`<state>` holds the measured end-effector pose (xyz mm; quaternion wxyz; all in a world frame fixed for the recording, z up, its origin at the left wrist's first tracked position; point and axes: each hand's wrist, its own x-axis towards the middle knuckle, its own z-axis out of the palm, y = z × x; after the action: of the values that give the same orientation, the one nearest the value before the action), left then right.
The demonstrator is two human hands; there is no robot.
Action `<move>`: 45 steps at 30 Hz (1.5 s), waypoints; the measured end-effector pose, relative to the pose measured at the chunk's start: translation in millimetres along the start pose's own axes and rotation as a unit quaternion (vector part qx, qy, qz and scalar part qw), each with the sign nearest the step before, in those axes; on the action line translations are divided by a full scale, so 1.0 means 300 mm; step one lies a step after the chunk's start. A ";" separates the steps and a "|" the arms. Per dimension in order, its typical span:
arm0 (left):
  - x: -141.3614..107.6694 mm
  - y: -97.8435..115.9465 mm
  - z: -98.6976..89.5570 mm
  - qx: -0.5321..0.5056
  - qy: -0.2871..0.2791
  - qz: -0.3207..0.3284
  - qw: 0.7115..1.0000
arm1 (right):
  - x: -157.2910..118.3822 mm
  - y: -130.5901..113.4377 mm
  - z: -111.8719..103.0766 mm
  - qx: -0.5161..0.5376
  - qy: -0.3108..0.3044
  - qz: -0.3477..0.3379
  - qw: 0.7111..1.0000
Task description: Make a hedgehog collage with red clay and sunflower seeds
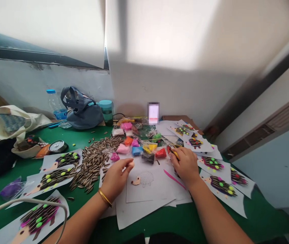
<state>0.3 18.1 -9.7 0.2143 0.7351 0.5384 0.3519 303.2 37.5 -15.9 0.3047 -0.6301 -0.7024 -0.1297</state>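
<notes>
1. Left hand (116,178): fingers pinched narrow, apparently on a small pale lump (131,164), near the hedgehog drawing (147,178).
2. Drawing lies between the hands, on white paper (136,197) upon the green counter (180,220). Peach face filled; body pencil outline only.
3. Right hand (186,164): fingers curled, seemingly round a yellow tool (175,155); grip partly hidden. Pink strip (174,179) just beside.
4. Judgement: pinch lightly, lest the lump flatten; keep tool clear of the drawing, wrists off loose sheets.
</notes>
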 end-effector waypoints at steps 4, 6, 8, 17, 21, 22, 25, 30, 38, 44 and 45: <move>0.036 -0.054 -0.002 0.036 -0.005 -0.021 0.999 | -0.006 -0.026 0.008 -0.002 -0.026 -0.019 0.999; 0.039 -0.054 -0.008 0.085 -0.036 -0.025 0.995 | -0.011 -0.048 0.010 0.014 -0.030 -0.043 0.999; 0.035 -0.047 -0.008 0.119 -0.051 -0.016 0.991 | -0.015 -0.066 0.011 0.031 -0.040 -0.063 0.997; 0.037 -0.060 0.038 0.138 -0.008 0.071 0.988 | -0.010 -0.143 0.012 0.065 -0.104 -0.106 0.987; 0.040 -0.048 0.039 0.150 -0.030 0.069 0.986 | 0.009 -0.192 0.018 0.046 -0.142 -0.121 0.981; 0.039 -0.043 0.038 0.155 -0.030 0.067 0.985 | 0.015 -0.205 0.017 0.042 -0.148 -0.124 0.980; 0.036 -0.035 0.038 0.156 -0.027 0.060 0.986 | 0.044 -0.247 0.010 0.038 -0.150 -0.141 0.978; 0.042 -0.042 0.042 0.070 0.013 0.004 0.997 | 0.150 -0.345 0.024 0.022 -0.166 -0.194 0.967; 0.035 -0.061 0.024 0.012 0.015 0.014 1.000 | 0.316 -0.492 0.155 -0.058 -0.252 -0.266 0.929; 0.026 -0.052 0.005 0.042 0.027 0.029 0.998 | 0.328 -0.512 0.169 -0.057 -0.258 -0.287 0.921; 0.024 -0.050 0.003 0.060 0.025 0.038 0.997 | 0.325 -0.513 0.161 -0.053 -0.258 -0.288 0.921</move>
<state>-7.4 30.0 -18.5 0.1426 0.7573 0.5357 0.3452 140.0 117.0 35.2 0.0284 -0.4276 -0.8998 -0.0813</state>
